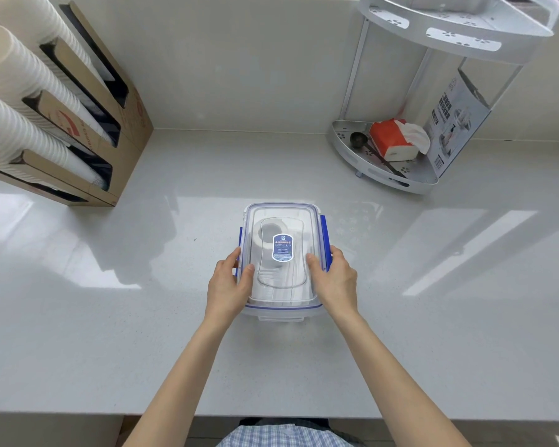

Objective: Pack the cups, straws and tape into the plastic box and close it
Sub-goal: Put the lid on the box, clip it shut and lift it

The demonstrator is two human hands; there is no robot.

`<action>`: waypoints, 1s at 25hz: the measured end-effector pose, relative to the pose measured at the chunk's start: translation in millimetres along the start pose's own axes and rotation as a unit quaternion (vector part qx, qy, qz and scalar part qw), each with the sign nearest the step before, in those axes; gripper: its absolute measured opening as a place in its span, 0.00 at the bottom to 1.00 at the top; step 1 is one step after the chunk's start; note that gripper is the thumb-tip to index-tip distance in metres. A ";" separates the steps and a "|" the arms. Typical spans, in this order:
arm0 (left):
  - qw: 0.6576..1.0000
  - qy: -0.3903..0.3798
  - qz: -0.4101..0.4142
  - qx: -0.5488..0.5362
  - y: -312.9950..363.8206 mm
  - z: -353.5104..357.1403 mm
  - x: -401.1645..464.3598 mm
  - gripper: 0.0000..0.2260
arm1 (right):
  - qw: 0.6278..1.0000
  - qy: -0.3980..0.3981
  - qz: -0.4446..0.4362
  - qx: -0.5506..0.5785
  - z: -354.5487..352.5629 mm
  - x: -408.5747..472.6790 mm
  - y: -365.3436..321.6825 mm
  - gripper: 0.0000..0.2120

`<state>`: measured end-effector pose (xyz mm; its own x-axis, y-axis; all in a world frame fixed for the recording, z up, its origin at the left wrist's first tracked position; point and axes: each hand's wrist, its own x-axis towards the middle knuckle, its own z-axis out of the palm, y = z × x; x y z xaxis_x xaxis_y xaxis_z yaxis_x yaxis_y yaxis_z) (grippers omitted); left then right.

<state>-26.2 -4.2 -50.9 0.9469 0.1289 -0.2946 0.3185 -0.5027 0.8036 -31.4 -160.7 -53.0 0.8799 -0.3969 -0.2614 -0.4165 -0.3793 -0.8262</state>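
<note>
A clear plastic box [281, 312] stands in the middle of the counter with its clear lid [281, 211] on top; the lid bears a blue label and blue side clasps. Through the lid a roll of tape [265, 237] shows at the far left inside, with pale cups and straws dimly visible beside it. My left hand [229, 282] grips the box's left side, thumb on the lid, fingers over the left clasp. My right hand [334, 279] grips the right side the same way, fingers on the blue right clasp [325, 230].
A cardboard dispenser [123, 130] with stacks of white paper cups [20, 124] leans at the back left. At the back right stands a white corner shelf [384, 179] holding a red tissue pack [391, 140], a dark spoon and a printed box. The counter's front edge runs near my body.
</note>
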 end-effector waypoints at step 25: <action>0.976 -0.079 -0.118 -0.166 -3.8 -5.6 1.7 0.31 | 1.000 0.010 -0.018 0.007 1.3 3.6 2.3 0.20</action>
<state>-25.6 2.7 -51.5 0.8348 0.0622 -0.5471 0.5491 -0.1670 0.8189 -28.9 -161.9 -56.4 0.8899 -0.3989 -0.2212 -0.3807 -0.3827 -0.8418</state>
